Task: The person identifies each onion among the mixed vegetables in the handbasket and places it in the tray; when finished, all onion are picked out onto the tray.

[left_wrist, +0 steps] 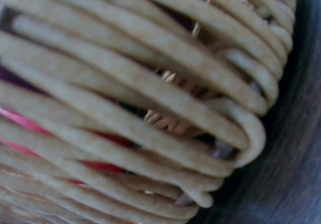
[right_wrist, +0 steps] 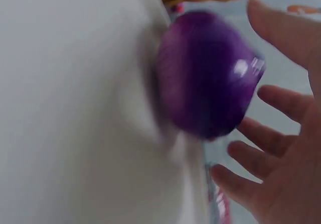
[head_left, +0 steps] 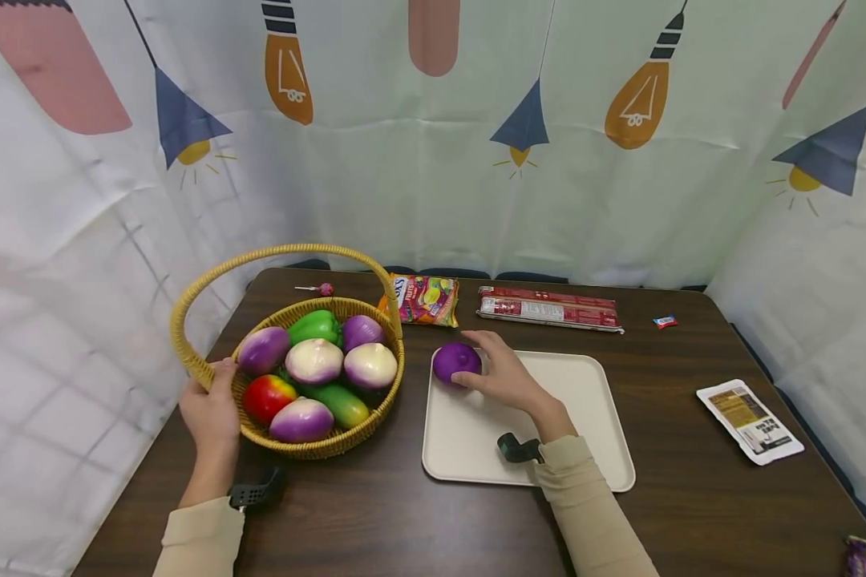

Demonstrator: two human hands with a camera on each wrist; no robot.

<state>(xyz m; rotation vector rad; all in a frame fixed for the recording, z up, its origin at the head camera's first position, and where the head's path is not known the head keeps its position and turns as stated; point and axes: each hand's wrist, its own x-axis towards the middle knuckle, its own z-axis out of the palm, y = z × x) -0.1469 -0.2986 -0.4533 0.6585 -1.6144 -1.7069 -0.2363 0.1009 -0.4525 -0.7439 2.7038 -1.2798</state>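
My left hand grips the yellow wicker basket at its left side, where the handle meets the rim. Purple-and-white vegetables, a green pepper, a red-yellow fruit and a green-yellow vegetable lie in it. Only blurred basket weave fills the left wrist view; that hand is hidden there. A shiny purple onion sits on the far left corner of the cream tray. Spread around the onion, my right hand has its thumb and fingers loosely bent, without a visible grip.
Behind the tray lie a colourful candy bag and a long red package. A lollipop is behind the basket. On the right are a small wrapped candy, a white pouch and a purple-wrapped sweet.
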